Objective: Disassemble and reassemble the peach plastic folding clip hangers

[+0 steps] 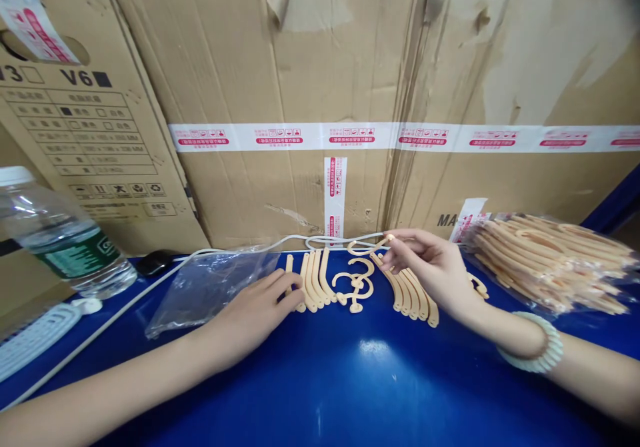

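From where I stand, the head view takes in both of the person's bare hands at work over a glossy blue tabletop (320, 387). The right hand (430, 267) has thumb and fingertips pinched together on one end of a pale hook (384, 241), held up at the far side of the pieces. The hook's long axis lies mostly crosswise, its pinched end to the right and its round curve reaching left.

The left hand (265, 304) is loosely curled over the left row of curved strips (317, 280); its fingers cover the outermost one, and I can't tell whether it grips it. Those strips run lengthwise away from the person, their near ends bending right. The right row of curved strips (413, 297) slants from far left to near right, with small holes in the near ends. Between the rows lie loose hooks (357, 284), overlapping and pointing various ways, slim and rounded, with little flat discs at some ends.

All these pieces are smooth, cream-coloured and plastic-looking. A crinkled clear bag (200, 294) lies flat by the left forearm; beyond the right wrist, with its ribbed pale bracelet (536, 344), sits a shiny bag of bundled pieces (545, 260). Creased brown cardboard (280, 187) stands behind.
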Demonstrator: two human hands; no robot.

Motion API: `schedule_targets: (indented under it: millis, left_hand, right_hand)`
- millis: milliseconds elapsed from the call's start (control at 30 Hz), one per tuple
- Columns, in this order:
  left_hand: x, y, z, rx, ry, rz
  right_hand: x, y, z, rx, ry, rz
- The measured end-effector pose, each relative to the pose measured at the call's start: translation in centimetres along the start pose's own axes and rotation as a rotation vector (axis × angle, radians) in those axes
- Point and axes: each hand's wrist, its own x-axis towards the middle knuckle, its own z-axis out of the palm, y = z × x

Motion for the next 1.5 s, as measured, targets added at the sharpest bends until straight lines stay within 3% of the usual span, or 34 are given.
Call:
schedule_targets:
  millis: [100,200,333,467,733,933,1100,1500]
  left_hand:
    - [0.3,1.5,-0.6,-0.014,0.191,0.063]
    - [1.0,3.9,-1.1,-0.210,0.261,0.117]
    - [2.5,6.4,-1.0,-0.575,0.318,-0.104]
    - [3.4,6.8,0.5,-0.923,0.335,-0.348]
    - [3.6,7.4,2.6,-1.380,0.494,-0.474]
    - [3.1,7.5,2.6,-1.274,0.388,-0.487]
    - [3.0,7.4,2.7,-1.090,0.383,-0.462]
    - [3.1,7.7,3.2,-1.218,0.330,-0.422]
  right_hand:
    - [-1.1,-1.2,0.5,0.184,0.020,0.112]
    - [-2.4,-2.2,1.3,0.299,-0.016,0.195]
    - [-3.8,-2.4,2.0,0.383,-0.031,0.276]
    - [-4.2,-1.3,2.2,0.341,0.029,0.327]
    - [-4.9,-0.3,2.8,0.437,-0.018,0.386]
    - [-5.8,0.3,3.2,0.481,-0.149,0.458]
    - [-5.7,0.6,3.2,0.501,-0.222,0.464]
    - [-5.1,0.7,2.9,0.553,-0.377,0.520]
